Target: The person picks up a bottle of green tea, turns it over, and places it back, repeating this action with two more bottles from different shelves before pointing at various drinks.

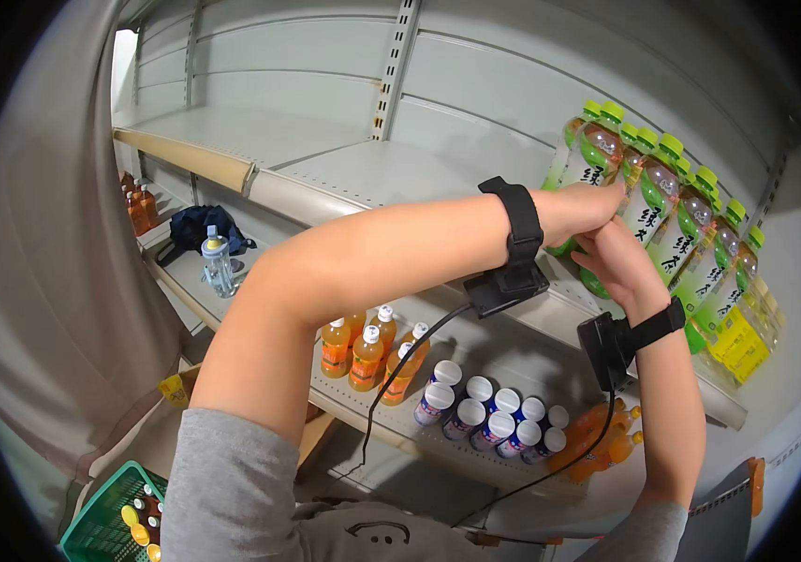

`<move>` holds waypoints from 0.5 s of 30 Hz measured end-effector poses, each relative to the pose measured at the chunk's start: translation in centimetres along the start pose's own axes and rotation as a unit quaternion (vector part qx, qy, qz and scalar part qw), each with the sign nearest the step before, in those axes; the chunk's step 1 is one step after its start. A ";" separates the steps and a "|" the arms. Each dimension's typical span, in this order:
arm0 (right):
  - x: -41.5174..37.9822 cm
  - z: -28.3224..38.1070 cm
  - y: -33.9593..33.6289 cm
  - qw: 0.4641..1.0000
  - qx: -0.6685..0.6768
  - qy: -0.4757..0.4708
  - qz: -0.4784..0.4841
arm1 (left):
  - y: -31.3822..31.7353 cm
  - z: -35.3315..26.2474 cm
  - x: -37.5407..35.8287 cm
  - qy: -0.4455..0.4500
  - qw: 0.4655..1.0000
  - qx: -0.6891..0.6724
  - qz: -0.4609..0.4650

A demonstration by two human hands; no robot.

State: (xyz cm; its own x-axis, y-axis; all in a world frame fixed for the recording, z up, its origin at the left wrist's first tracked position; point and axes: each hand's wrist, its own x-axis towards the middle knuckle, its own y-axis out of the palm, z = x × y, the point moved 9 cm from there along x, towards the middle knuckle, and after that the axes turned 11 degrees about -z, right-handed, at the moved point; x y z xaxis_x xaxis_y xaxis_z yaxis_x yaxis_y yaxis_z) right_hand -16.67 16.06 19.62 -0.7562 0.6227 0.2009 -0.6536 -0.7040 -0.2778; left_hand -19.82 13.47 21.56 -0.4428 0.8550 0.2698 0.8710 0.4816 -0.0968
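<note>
Both my hands are at the upper shelf, close together in front of a row of green tea bottles (651, 201) with green caps. My left hand (583, 208) reaches across to the right, its fingers at the front of a bottle near the row's left end. Just below it, my right hand (614, 258) is raised with its fingers partly spread, near the lower part of the same bottles. The hands overlap, and whether either one grips a bottle is hard to see. Each wrist wears a black strap with a small device and a cable.
On the lower shelf stand orange drink bottles (366, 358), white-lidded cans (499, 429) and more orange bottles (606, 440). A clear water bottle (218, 267) and a dark bag (202, 228) are at left. A green basket (91, 534) holds bottles at bottom left.
</note>
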 end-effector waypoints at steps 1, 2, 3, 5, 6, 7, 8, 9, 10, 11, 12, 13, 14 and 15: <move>0.2 -0.1 0.1 1.000 0.002 0.006 0.012 | 0.1 -0.1 0.3 0.000 1.000 0.001 0.002; 0.1 -0.1 0.1 1.000 0.003 0.006 0.011 | 0.0 0.0 0.6 -0.010 1.000 0.014 -0.001; -0.2 0.4 0.3 1.000 0.009 0.002 -0.001 | -0.2 0.1 0.6 -0.019 0.999 0.027 -0.004; -0.3 0.7 0.3 1.000 0.017 -0.002 -0.013 | -0.2 -0.1 0.3 -0.012 0.999 0.034 -0.009; -0.2 0.7 0.4 1.000 0.019 -0.001 -0.010 | -0.4 -0.3 0.3 -0.005 0.999 0.041 -0.015; -0.2 0.6 0.4 1.000 0.021 0.001 -0.008 | -0.4 -0.1 0.5 -0.006 0.999 0.042 -0.014; 0.1 0.4 0.2 1.000 0.022 0.002 -0.009 | -0.2 0.0 0.6 -0.004 0.999 0.033 0.003; 0.5 0.3 0.3 1.000 0.017 0.000 0.010 | -0.1 -0.1 0.5 -0.003 1.000 0.024 0.020; 0.8 0.1 0.4 1.000 0.011 -0.001 0.030 | -0.1 -0.2 0.4 -0.004 0.999 0.024 0.022; 1.0 -0.1 0.3 1.000 0.012 0.001 0.028 | -0.1 -0.2 0.3 -0.008 0.999 0.027 0.031; 1.2 -0.2 0.3 0.999 0.013 0.002 0.031 | -0.1 -0.2 0.2 -0.011 0.999 0.030 0.041; 1.3 -0.3 0.3 0.999 0.015 0.003 0.034 | -0.1 0.0 0.6 -0.012 0.999 0.030 0.042; 1.3 -0.3 0.2 0.999 0.015 0.004 0.033 | -0.3 0.4 1.1 -0.017 0.999 0.036 0.029; 1.3 -0.2 0.2 0.999 0.010 0.002 0.037 | -0.5 0.4 1.1 -0.023 0.999 0.043 0.017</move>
State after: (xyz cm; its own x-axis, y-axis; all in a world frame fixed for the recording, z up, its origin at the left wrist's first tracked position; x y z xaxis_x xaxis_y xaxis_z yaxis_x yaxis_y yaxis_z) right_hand -17.78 16.76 19.66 -0.8022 0.5700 0.1777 -0.5966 -0.7545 -0.2735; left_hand -20.77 14.25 21.54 -0.4246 0.8779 0.2215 0.8652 0.4655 -0.1866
